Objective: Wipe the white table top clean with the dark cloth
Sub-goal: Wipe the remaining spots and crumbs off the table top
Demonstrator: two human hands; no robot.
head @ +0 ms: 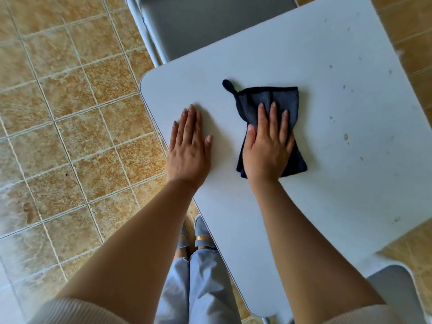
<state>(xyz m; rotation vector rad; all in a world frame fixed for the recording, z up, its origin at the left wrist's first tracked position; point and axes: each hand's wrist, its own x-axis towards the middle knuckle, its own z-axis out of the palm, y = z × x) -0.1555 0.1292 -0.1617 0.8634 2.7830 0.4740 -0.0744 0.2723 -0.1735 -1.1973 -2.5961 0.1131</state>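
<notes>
Cloth position: the dark cloth [273, 101] lies folded and flat on the white table top [327, 195], near its middle and towards the person's side. Its hanging loop [228, 84] sticks out from the far left corner and rests on the table.

Right hand [267, 146]: laid palm down on the cloth, fingers [273, 118] straight and slightly apart, pressing rather than gripping. The cloth runs on past the fingertips to the far side, shows to both sides of the palm, and ends just at the wrist. The thumb lies along the cloth's left edge.

Left hand [189, 150]: flat on bare table beside the left edge, apart from the cloth, the four fingers close together and the thumb spread outwards. It holds nothing.

Surface condition: small dark specks [346, 136] are scattered over the right part of the table, beyond the cloth.

Surroundings: one grey chair seat [210, 24] at the far side, another chair [395, 291] at the near right corner, and a brown tiled floor [70, 113].
</notes>
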